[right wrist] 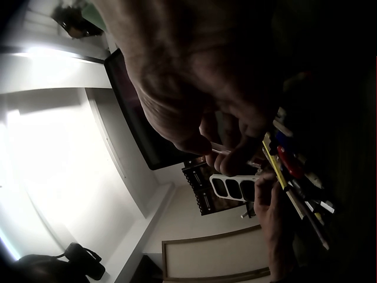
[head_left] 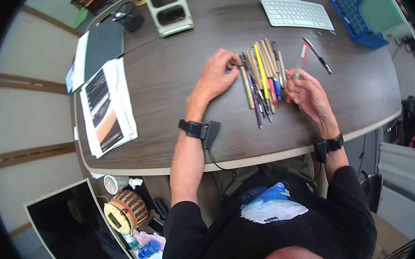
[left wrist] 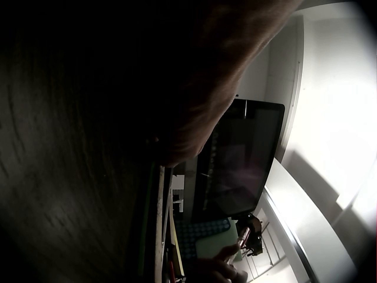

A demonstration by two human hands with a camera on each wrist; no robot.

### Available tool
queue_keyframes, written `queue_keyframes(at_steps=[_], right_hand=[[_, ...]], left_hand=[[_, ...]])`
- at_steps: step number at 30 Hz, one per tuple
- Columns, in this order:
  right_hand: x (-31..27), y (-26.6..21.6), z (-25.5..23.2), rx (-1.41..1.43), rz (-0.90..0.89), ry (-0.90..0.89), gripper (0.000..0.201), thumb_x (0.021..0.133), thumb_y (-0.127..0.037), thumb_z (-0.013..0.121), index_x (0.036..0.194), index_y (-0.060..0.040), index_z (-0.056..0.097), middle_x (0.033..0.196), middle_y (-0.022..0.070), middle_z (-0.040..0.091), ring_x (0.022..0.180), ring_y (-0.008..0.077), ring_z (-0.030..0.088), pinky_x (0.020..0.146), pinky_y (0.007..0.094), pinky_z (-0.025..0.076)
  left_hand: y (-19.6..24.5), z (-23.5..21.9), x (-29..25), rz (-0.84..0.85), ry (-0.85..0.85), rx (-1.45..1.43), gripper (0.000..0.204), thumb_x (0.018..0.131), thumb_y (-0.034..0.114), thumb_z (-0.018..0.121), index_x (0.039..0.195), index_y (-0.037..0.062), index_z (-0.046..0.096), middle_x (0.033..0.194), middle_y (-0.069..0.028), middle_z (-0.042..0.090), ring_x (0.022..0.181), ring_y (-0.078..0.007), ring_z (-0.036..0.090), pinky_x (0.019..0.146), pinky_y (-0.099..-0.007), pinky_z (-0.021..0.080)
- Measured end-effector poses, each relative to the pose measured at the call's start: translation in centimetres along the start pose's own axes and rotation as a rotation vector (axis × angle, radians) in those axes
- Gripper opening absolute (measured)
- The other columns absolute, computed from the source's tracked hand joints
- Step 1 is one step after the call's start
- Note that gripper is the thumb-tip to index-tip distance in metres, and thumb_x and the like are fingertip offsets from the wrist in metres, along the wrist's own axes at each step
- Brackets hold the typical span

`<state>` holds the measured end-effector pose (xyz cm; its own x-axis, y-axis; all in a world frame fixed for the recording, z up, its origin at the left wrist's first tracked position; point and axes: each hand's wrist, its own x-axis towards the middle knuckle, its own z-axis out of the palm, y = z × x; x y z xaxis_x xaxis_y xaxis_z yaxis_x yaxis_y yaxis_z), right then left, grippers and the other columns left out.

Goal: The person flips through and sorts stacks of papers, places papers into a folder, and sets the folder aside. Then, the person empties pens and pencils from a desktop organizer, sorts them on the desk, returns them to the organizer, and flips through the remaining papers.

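Pencils and pens lie side by side in a loose bundle on the desk, among them a yellow pencil (head_left: 259, 64) and a purple pencil (head_left: 257, 108). My left hand (head_left: 217, 75) is at the bundle's left edge, its curled fingertips and thumb meeting at the upper end of a green-and-tan pencil (head_left: 248, 89). To the right of the bundle, my right hand (head_left: 309, 90) holds a clear pen with a red cap (head_left: 304, 51), cap end up. The right wrist view shows this clear pen (right wrist: 221, 148) between thumb and fingers, partly hidden.
A black pen (head_left: 317, 55) lies right of the bundle. Behind are a white keyboard (head_left: 297, 13), a blue rack (head_left: 355, 20) and a pale three-slot holder (head_left: 169, 15). Papers (head_left: 125, 102) and a mesh cup (head_left: 130, 18) stand at left. The desk's front edge (head_left: 268, 158) runs before the person.
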<state>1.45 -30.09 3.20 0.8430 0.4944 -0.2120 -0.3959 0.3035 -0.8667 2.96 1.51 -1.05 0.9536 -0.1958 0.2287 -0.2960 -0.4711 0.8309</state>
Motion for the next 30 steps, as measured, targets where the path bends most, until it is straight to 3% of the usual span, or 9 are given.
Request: queue_keyframes(at_steps=[6, 8, 16, 30], right_hand=[[-0.14, -0.27, 0.07, 0.035, 0.019, 0.002, 0.038, 0.11, -0.011, 0.055, 0.143, 0.0072, 0.059, 0.099, 0.006, 0.07, 0.087, 0.0138, 0.069, 0.07, 0.0238, 0.056], [-0.11, -0.29, 0.2, 0.036, 0.029, 0.024, 0.039, 0.11, -0.012, 0.056, 0.144, 0.0069, 0.058, 0.099, 0.0066, 0.071, 0.086, 0.0136, 0.07, 0.069, 0.0239, 0.057], [0.01, 0.15, -0.57, 0.04, 0.021, 0.004, 0.033, 0.11, -0.015, 0.06, 0.137, 0.0036, 0.061, 0.102, 0.0131, 0.074, 0.087, 0.0175, 0.076, 0.065, 0.024, 0.058], [-0.17, 0.04, -0.34, 0.025, 0.034, -0.006, 0.034, 0.111, -0.016, 0.059, 0.138, 0.0041, 0.061, 0.105, 0.0144, 0.075, 0.089, 0.0208, 0.078, 0.063, 0.0246, 0.058]], left_hand=[[0.18, 0.05, 0.09, -0.053, 0.016, 0.02, 0.016, 0.095, 0.007, 0.07, 0.111, 0.0041, 0.073, 0.104, -0.0065, 0.066, 0.095, -0.02, 0.065, 0.089, -0.0353, 0.054], [0.35, 0.07, 0.06, -0.031, 0.042, 0.039, 0.016, 0.094, 0.008, 0.068, 0.108, 0.004, 0.073, 0.103, -0.0094, 0.066, 0.096, -0.025, 0.067, 0.086, -0.0385, 0.055], [0.8, 0.01, 0.01, -0.068, 0.024, 0.057, 0.015, 0.096, 0.011, 0.069, 0.108, 0.005, 0.073, 0.1, -0.007, 0.063, 0.096, -0.0231, 0.065, 0.087, -0.0382, 0.053], [0.61, 0.0, 0.01, -0.094, 0.003, 0.068, 0.015, 0.097, 0.01, 0.07, 0.111, 0.0055, 0.073, 0.104, -0.004, 0.065, 0.098, -0.0186, 0.064, 0.088, -0.0365, 0.052]])
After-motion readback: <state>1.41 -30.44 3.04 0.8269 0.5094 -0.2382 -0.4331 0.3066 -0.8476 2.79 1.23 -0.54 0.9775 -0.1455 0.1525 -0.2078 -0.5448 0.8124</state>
